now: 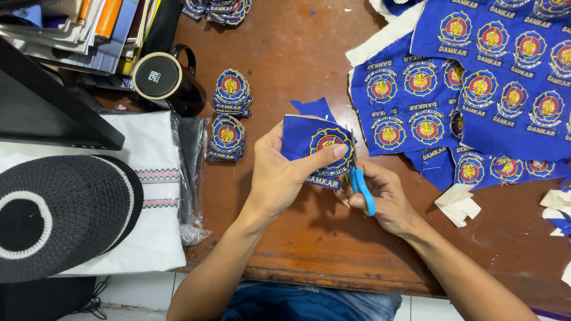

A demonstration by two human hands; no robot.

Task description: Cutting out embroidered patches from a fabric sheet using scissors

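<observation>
We see a worn brown wooden tabletop point(309, 238) filling most of the view. Across its upper right lies a large sheet of blue cloth point(511, 128) covered with rows of round embroidered emblems in yellow, red and white, with strips of white backing along its edge. At the left rests a folded white garment point(151, 196) in a clear plastic wrap, and on that garment sits a black knitted cap point(65, 220) with a white ring. Behind it, a stack of books and papers point(89, 27) fills the upper left corner, and a black mug point(166, 80) with a lid stands beside it.

Near the middle, two small piles of cut-out blue badges point(229, 116) lie just beside the mug, and a third pile sits at the top edge. White scraps point(458, 205) lie at the right.

Our left hand point(279, 175) is clamped on a small piece of blue cloth point(312, 142) bearing one emblem, thumb pressed on its face, held above the tabletop centre. Our right hand point(383, 199) grips blue-handled scissors point(358, 178), whose blades touch the right edge of that piece.
</observation>
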